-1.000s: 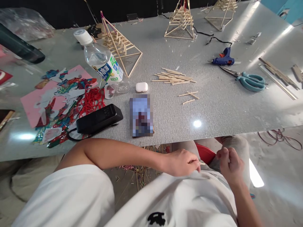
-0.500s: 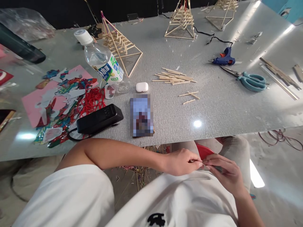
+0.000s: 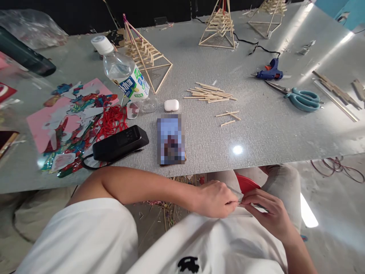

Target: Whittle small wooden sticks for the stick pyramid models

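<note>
In my lap, below the table edge, my left hand has its fingers pinched closed. My right hand faces it, thumb and fingers pressed together. Between them is a thin, greyish, see-through sheet, gripped by both hands and mostly hidden by the fingers. I cannot make out just what the sheet is. On the table above lie a small pile of thin wooden sticks and a few loose short sticks. A phone lies near the edge, with a white earphone case behind it.
Stick pyramids stand at the back, behind a plastic bottle. A blue glue gun and blue-handled scissors lie right. A black power strip, red string and coloured scraps are left. A red stool shows below.
My hands have shifted slightly, the left one back towards the left and down. More of the greyish sheet now shows between the fingers. Things on the table have stayed put.
</note>
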Action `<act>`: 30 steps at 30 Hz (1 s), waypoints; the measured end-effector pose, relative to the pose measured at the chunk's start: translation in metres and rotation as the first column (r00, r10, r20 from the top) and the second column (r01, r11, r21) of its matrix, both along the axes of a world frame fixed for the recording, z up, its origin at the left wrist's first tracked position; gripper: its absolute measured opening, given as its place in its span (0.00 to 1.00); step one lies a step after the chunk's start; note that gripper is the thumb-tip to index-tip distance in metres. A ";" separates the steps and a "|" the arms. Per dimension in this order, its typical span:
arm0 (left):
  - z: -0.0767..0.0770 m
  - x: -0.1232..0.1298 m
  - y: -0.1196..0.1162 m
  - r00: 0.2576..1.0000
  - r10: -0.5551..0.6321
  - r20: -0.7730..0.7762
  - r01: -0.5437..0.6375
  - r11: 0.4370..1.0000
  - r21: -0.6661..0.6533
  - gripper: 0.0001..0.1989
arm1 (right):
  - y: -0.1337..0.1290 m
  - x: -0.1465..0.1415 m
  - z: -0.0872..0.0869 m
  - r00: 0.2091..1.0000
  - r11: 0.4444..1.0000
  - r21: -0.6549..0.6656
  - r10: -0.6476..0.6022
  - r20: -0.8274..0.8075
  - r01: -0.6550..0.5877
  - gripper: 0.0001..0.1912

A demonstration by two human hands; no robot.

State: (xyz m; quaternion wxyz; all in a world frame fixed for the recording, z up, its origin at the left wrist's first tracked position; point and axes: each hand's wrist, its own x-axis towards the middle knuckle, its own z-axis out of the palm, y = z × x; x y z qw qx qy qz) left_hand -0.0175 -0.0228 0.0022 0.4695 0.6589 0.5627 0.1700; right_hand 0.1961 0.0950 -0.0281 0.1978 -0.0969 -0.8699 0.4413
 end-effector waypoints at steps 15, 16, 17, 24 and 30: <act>-0.001 -0.001 0.004 0.991 0.089 0.095 -0.092 0.995 0.034 0.18 | 0.000 -0.001 -0.007 0.989 0.988 0.142 -0.044 -0.141 0.064 0.12; 0.000 -0.001 0.004 0.990 0.090 0.105 -0.093 0.995 0.023 0.18 | 0.001 -0.001 -0.007 0.989 0.985 0.165 -0.018 -0.150 0.043 0.14; 0.002 -0.002 0.005 0.989 0.091 0.120 -0.093 0.996 0.008 0.18 | 0.002 0.000 -0.007 0.988 0.983 0.183 0.000 -0.153 0.028 0.15; 0.002 -0.001 0.004 0.999 0.015 -0.037 -0.010 0.993 0.120 0.16 | 0.000 0.002 -0.003 0.995 0.986 0.163 -0.023 -0.098 0.039 0.14; -0.018 0.003 -0.009 0.868 -0.141 -0.476 0.329 0.882 0.338 0.06 | -0.004 -0.003 -0.001 1.000 0.993 0.114 -0.006 -0.007 0.006 0.08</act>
